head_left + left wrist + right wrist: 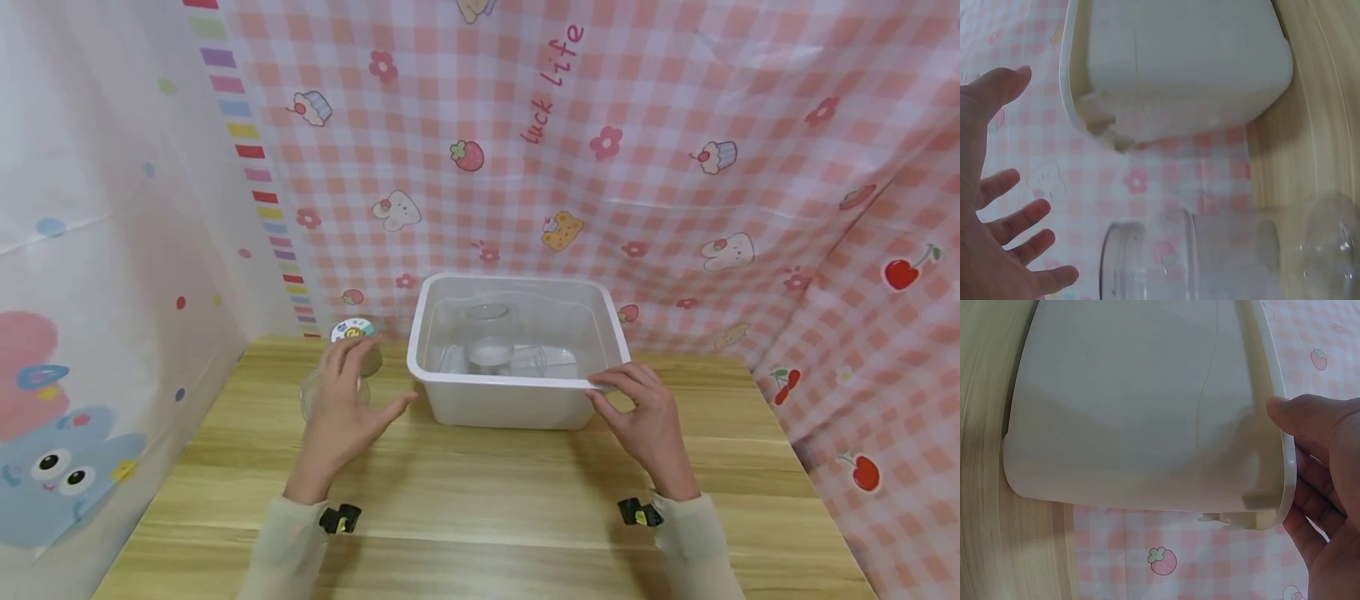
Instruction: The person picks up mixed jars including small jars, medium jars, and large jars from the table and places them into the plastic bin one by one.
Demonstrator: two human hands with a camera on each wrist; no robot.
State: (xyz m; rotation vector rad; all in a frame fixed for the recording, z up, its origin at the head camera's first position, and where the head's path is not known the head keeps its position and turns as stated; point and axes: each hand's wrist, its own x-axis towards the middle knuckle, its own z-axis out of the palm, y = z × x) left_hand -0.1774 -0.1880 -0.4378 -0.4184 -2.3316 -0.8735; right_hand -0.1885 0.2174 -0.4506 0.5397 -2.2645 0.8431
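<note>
A white plastic bin (517, 404) stands near the back of the table, with several clear containers (491, 354) inside it. My right hand (645, 412) grips the bin's front right rim, thumb on the near side and fingers over the edge, as the right wrist view shows. My left hand (341, 417) hovers left of the bin, fingers spread and thumb apart, holding nothing. Just behind that hand is a container with a round printed top (352, 328), partly hidden by the fingers. Clear see-through containers (1229, 256) also show close to this hand in the left wrist view.
The wood-grain table (480, 517) extends in front of the bin and to both sides. A pink checked cloth (517, 192) hangs right behind the bin, and a pale patterned cloth (112, 208) hangs on the left.
</note>
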